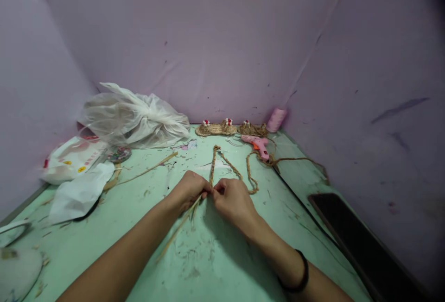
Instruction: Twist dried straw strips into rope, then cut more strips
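Observation:
My left hand [193, 190] and my right hand [233, 200] meet over the middle of the green table [194, 265]. Both are closed in a pinch at the near end of a braided straw cord [213, 165]. Loose straw strands [177, 235] hang from my left fingers toward the table's near side. Beyond my hands the cord bends at a peak, comes down behind my right hand and winds on to the right. A dark band circles my right wrist. The exact finger grip is too small to make out.
A pink glue gun [259, 144], a pink thread spool [276, 120] and straw pieces with red-and-white beads [217, 129] lie at the back. White bags [139, 116] and a packet [74, 158] are at left. A dark flat object [354, 237] lies right, beside a black cable.

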Demonstrator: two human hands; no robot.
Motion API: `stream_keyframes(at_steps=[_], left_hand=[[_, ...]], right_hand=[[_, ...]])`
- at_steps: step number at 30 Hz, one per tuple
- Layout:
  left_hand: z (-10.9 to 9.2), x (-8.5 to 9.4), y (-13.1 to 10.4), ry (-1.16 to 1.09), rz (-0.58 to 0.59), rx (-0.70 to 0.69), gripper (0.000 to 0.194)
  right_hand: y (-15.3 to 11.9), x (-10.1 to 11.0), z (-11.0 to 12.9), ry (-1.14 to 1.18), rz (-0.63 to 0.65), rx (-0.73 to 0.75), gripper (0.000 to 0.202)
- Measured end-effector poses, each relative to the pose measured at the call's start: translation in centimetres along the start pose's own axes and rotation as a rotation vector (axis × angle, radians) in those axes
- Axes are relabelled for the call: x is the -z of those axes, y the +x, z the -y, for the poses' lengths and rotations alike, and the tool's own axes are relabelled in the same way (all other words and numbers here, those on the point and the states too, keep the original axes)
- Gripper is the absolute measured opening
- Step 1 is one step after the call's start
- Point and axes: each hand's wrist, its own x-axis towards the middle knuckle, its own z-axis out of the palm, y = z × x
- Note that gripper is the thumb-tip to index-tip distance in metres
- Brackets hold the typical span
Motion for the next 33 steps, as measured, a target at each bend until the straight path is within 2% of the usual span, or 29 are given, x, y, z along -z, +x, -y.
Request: stream_keyframes(at_steps=[3,9,12,16,19,22,24,27,31,33], left_hand=[[0.4,0.6,0.1,-0.094,0.078,-0.006,0.019],[1.6,2.3,0.6,-0.093,0.233,-0.175,0.013],[1.6,2.5,0.6,-0.087,0.226,-0.172,0.008],[1.2,1.9,0.3,-0.117,0.165,-0.147,0.005],[1.0,1.6,0.0,-0.104,0.160,-0.193,0.006],[0.9,1.7,-0.2,-0.078,0.176,-0.208,0.011],[0.9,1.7,-0.1,-0.074,0.191,-0.198,0.011],[0.9,1.8,0.2,-0.080,0.203,-0.176,0.009],[1.0,1.8,0.7,-0.100,0.223,-0.155,0.008],[1.0,1.7,0.7,-0.129,0.249,-0.148,0.008]], right_hand=[[-1.1,-0.9,0.2,0.019,-0.087,0.097,0.019],[-2.2,-2.1,0.3,0.054,-0.141,0.229,0.022],[-2.6,-2.2,0.4,0.050,-0.137,0.294,0.024],[-2.8,-2.3,0.4,0.101,-0.142,0.362,0.023],[-2.4,-2.2,0.2,0.185,-0.226,0.302,0.027],[-1.4,-2.0,-0.3,0.315,-0.356,0.144,0.036],[-0.5,-1.7,-0.9,0.443,-0.387,0.047,0.033],[0.7,-1.1,-1.4,0.635,-0.263,-0.088,0.023],[1.1,0.0,-0.6,0.874,0.021,-0.312,0.022],[1.0,0.2,0.0,0.981,0.197,-0.371,0.018]])
